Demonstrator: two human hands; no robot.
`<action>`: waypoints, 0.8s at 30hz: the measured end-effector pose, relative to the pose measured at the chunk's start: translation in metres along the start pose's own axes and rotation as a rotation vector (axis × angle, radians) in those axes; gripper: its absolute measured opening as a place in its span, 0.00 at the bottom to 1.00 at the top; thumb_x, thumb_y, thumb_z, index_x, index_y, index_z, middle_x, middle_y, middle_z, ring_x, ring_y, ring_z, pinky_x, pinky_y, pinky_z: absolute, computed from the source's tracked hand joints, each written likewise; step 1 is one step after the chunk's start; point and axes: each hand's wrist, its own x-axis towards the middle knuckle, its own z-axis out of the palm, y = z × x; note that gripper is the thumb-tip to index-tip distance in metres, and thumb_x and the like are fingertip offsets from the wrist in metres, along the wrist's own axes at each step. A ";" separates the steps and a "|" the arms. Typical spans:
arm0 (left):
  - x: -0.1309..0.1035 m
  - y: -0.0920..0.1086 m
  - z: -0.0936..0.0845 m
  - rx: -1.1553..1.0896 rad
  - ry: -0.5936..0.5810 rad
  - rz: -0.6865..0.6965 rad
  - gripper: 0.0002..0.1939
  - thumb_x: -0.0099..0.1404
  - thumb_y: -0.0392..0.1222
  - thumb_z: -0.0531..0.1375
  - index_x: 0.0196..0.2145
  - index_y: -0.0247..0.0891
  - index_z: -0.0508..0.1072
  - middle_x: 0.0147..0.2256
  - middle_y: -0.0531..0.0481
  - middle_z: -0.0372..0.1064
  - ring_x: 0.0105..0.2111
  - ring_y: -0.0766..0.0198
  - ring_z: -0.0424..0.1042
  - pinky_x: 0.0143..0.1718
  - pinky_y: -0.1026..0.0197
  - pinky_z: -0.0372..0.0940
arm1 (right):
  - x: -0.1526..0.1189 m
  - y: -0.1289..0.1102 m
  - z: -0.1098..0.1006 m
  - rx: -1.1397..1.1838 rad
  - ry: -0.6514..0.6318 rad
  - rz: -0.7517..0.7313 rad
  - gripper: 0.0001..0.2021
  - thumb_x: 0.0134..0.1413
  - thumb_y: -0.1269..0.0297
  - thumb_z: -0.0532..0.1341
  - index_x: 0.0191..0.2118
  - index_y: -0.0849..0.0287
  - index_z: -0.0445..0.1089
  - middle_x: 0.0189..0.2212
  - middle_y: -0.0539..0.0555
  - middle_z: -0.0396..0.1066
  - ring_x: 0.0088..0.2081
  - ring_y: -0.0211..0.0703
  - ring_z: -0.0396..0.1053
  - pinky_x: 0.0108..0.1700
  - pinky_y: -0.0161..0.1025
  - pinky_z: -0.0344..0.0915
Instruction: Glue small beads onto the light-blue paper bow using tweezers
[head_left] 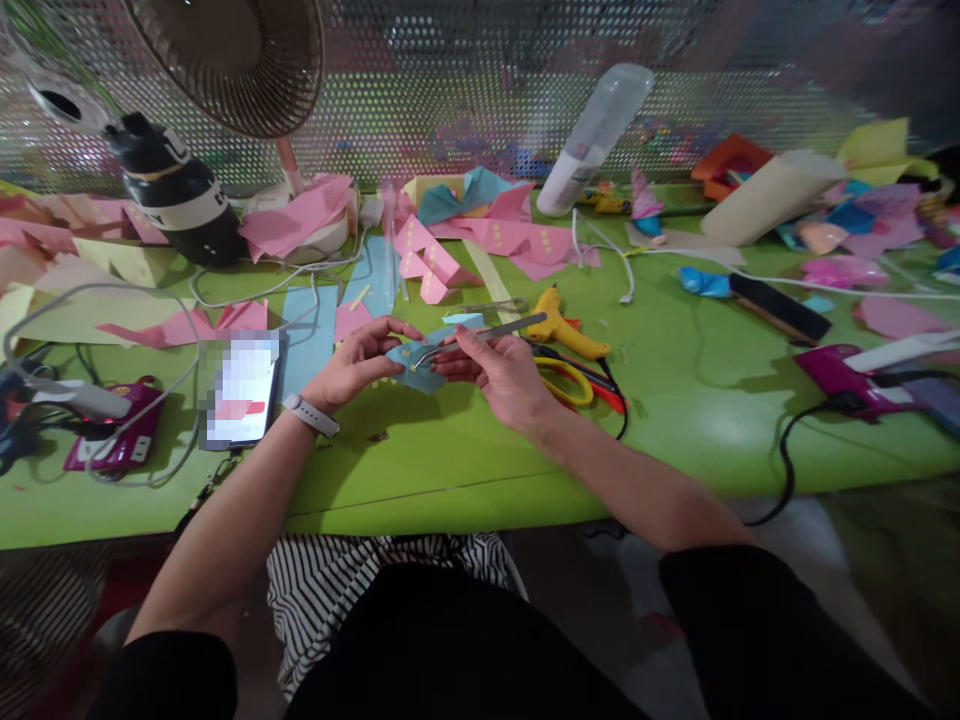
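My left hand (367,362) pinches the left end of a folded piece of blue paper (427,375) above the green table. Small yellow marks show on the paper. In my right hand (510,375) is a pair of metal tweezers (487,331), gripped between thumb and fingers. The bent tip of the tweezers lies at the paper's surface, by a tiny yellow piece. Some fingers of my right hand are behind the paper and partly hidden. Close to the right hand lie a yellow glue gun (562,325) and yellow-handled scissors (566,383).
A lit phone (244,390) lies left of my arm, near a purple power strip (120,430). A fan (232,60), a black bottle (176,190) and a clear bottle (596,140) stand behind. Pink paper (427,260) and cables are scattered about. Another purple power strip (847,380) is at right.
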 end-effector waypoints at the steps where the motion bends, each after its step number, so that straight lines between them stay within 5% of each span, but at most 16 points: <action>1: 0.000 0.000 0.000 -0.002 0.004 -0.002 0.17 0.54 0.36 0.67 0.43 0.36 0.72 0.30 0.51 0.74 0.28 0.68 0.72 0.31 0.64 0.65 | 0.000 0.000 0.000 -0.008 0.001 -0.007 0.20 0.45 0.44 0.70 0.33 0.57 0.75 0.27 0.52 0.79 0.29 0.43 0.79 0.34 0.41 0.79; 11: -0.001 0.000 0.000 -0.006 0.033 0.009 0.19 0.54 0.35 0.66 0.44 0.36 0.72 0.29 0.53 0.74 0.27 0.69 0.71 0.30 0.65 0.64 | -0.005 0.002 -0.001 -0.069 -0.009 -0.162 0.16 0.50 0.48 0.69 0.34 0.57 0.76 0.28 0.52 0.79 0.31 0.45 0.79 0.37 0.44 0.80; 24: -0.001 -0.002 0.002 -0.018 0.019 0.012 0.17 0.54 0.35 0.67 0.42 0.37 0.73 0.32 0.50 0.76 0.30 0.67 0.75 0.32 0.65 0.67 | -0.006 -0.001 0.000 -0.103 -0.007 -0.188 0.19 0.48 0.45 0.70 0.33 0.57 0.75 0.26 0.51 0.79 0.29 0.44 0.80 0.36 0.44 0.80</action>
